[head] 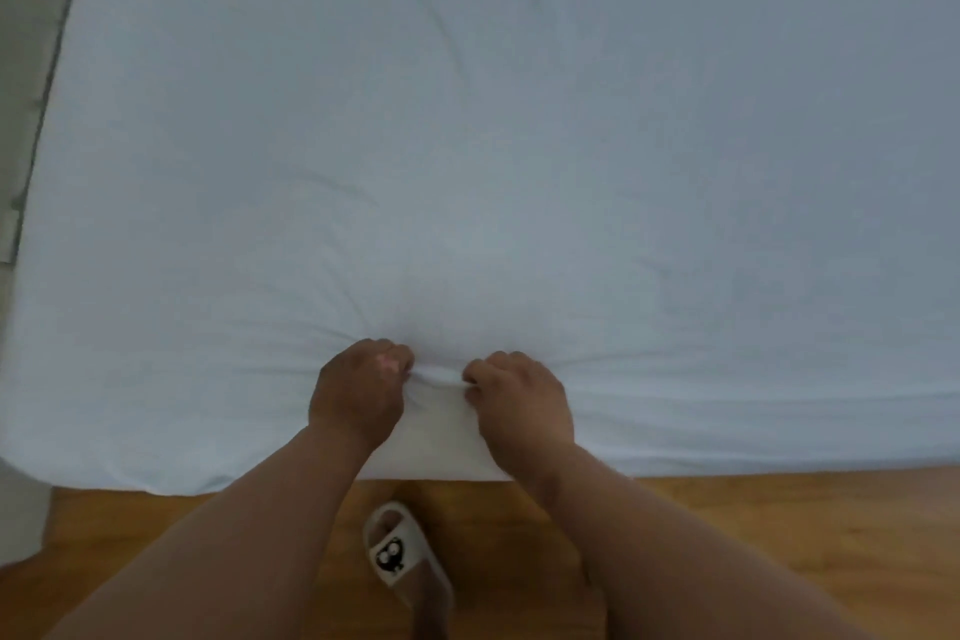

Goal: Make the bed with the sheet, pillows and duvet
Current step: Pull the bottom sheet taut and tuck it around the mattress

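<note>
A white sheet [519, 146] covers the whole mattress and fills most of the view. Creases fan out across it from a bunched fold near the bed's front edge. My left hand [358, 390] is shut on that fold from the left. My right hand [519, 398] grips the same fold from the right, a short gap apart. Both hands sit on top of the mattress just inside its near edge. No pillows or duvet are in view.
Wooden floor [779, 535] runs along the bed's near side. My foot in a white slipper [400, 556] with a black cartoon face stands between my forearms. A grey wall or headboard [31, 42] borders the bed's left edge.
</note>
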A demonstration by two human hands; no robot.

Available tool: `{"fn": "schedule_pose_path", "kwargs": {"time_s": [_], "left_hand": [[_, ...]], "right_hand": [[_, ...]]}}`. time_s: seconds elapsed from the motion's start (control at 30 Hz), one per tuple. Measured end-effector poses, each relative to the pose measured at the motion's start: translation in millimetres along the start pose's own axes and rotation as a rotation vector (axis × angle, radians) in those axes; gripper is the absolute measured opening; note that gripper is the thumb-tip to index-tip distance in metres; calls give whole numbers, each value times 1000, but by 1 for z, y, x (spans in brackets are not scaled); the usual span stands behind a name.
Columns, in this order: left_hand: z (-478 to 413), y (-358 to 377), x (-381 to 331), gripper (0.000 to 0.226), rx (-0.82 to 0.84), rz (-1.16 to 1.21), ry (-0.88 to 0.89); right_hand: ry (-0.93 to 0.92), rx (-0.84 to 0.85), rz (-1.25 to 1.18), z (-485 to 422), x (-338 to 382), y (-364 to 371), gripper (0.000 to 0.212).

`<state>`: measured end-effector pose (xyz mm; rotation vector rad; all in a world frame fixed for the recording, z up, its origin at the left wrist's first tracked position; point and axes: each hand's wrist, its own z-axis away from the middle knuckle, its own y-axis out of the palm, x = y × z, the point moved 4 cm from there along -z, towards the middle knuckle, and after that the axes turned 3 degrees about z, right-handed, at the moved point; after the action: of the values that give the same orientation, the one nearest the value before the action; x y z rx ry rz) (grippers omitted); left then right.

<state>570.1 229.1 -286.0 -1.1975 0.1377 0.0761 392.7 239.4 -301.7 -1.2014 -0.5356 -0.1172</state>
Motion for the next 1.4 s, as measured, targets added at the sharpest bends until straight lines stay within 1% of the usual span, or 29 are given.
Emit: {"fn": "schedule_pose_path", "kwargs": {"time_s": [0.1, 0.23, 0.37, 0.43, 0.47, 0.5, 0.57, 0.6, 0.63, 0.67, 0.7, 0.77, 0.8, 0.87, 0.9, 1.0, 1.1, 1.2, 1.27, 1.33, 1.37, 1.4], "left_hand": [[-9, 0, 8, 15, 63, -4, 68], [-2, 2, 17, 18, 204, 17, 201], [22, -1, 28, 26, 238, 105, 309], [39, -2, 54, 29, 270, 165, 364], [48, -8, 73, 29, 236, 214, 372], [55, -16, 97, 30, 158, 249, 369], [62, -31, 155, 48, -22, 221, 323], [61, -36, 185, 58, -77, 158, 281], [59, -41, 212, 64, -98, 100, 230], [54, -46, 233, 64, -92, 56, 191], [50, -49, 247, 59, -80, 36, 166], [42, -46, 256, 42, -114, 10, 171], [38, -44, 254, 31, -143, -2, 187], [33, -37, 247, 12, -149, 1, 194], [30, -35, 247, 9, -145, 9, 186], [24, -34, 255, 16, -146, 44, 156], [32, -32, 263, 17, 17, 107, 152], [46, -34, 261, 17, 102, 97, 193], [43, -35, 258, 19, 146, 64, 185], [37, -40, 262, 20, 186, 96, 176], [37, -45, 268, 20, 198, 123, 180], [40, -49, 277, 21, 201, 137, 195]], "right_hand": [[19, 78, -39, -9, -3, -5, 20], [58, 124, -46, 11, 1, -11, 16], [182, 140, -16, 29, 18, -12, 7], [226, 131, 30, 25, 34, -8, 13], [211, 123, 23, 22, 48, -2, 19], [163, 112, -10, 19, 67, 5, 28], [37, 114, -79, 7, 115, 24, 46], [-5, 103, -85, -2, 136, 36, 51], [-32, 67, -80, -13, 156, 46, 52], [-44, 21, -75, -25, 173, 55, 48], [-50, -16, -57, -37, 187, 62, 41], [-46, -33, 43, -56, 205, 76, 25], [-28, -29, 98, -63, 208, 82, 24], [9, -10, 147, -69, 206, 90, 25], [14, -1, 134, -71, 205, 91, 27], [-5, 80, 43, -79, 205, 85, 31], [-26, 198, -25, -77, 203, 78, 24], [-17, 285, -45, -65, 207, 76, 21], [14, 306, -37, -65, 211, 75, 19], [23, 286, -3, -67, 221, 74, 17], [12, 274, -6, -66, 229, 74, 18], [-12, 269, -38, -62, 239, 77, 25]]}}
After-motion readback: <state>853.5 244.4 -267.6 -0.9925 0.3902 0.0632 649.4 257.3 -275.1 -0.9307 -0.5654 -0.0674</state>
